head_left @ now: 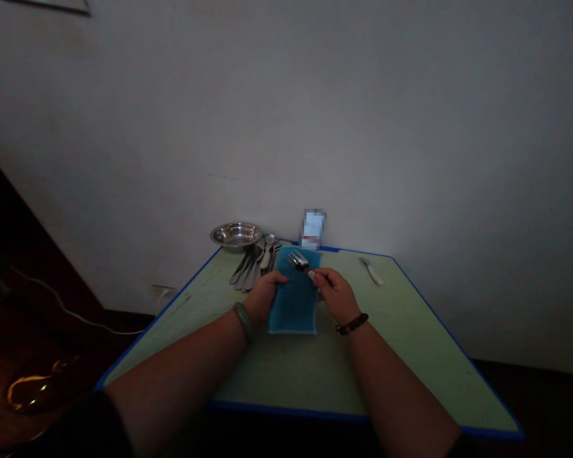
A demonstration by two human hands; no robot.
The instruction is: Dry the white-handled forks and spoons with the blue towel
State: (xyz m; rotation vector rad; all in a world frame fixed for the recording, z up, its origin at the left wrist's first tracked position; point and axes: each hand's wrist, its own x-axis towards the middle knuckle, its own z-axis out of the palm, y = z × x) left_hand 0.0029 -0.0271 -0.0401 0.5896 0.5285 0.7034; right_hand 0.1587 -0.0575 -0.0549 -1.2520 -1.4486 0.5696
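My left hand [266, 294] grips a blue cloth [293, 305] by its left side, thumb on top and the other fingers hidden behind it. The cloth hangs spread out above the table. In my right hand [337, 294] a fork [298, 260] is pinched by its pale handle, its metal tines pointing up and left in front of the cloth's upper part. Behind my left hand lies a pile of metal cutlery [249, 270], spoons among it. On the right of the table rests a separate piece of cutlery with a white handle [374, 273].
A shiny metal bowl [236, 236] stands at the table's back left corner. A phone with a lit, blurred screen [312, 228] leans at the back edge against the wall. The pale green table [410, 362] has a blue rim. A white cable [71, 306] runs at the left.
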